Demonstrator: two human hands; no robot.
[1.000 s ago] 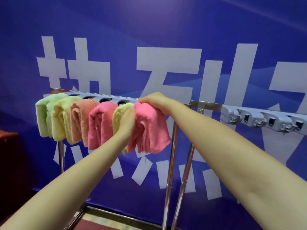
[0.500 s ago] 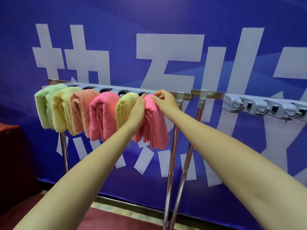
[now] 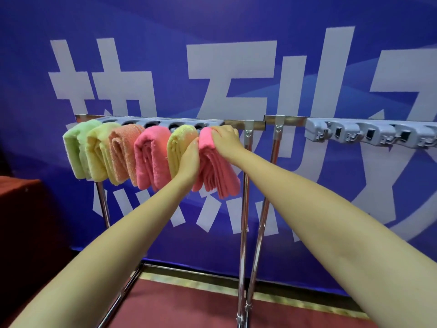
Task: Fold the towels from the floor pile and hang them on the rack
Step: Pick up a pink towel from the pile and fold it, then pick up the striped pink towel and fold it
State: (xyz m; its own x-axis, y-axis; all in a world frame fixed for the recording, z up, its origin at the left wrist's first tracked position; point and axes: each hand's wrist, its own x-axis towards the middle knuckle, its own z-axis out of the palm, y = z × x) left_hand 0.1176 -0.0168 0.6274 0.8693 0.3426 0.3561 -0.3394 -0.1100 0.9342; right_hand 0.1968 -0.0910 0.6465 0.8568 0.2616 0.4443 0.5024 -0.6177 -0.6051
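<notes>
A folded pink towel hangs at the right end of the left rack's bar. My right hand grips its top fold at the bar, fingers curled over it. Fingers straight, my left hand presses flat against the towel's left side, wedged between it and a yellow towel. Further left on the same bar hang another pink towel, an orange one, a pale yellow one and a green one. No floor pile is in view.
A second chrome rack stands right beside the first, carrying a grey clip strip with nothing hung on it. A blue banner with white characters stands behind. The floor is red, and a dark red block stands at left.
My right hand slid back from over the pink towel's top to its upper right side. My left hand stayed against the towel's left side. The view has shifted slightly.
</notes>
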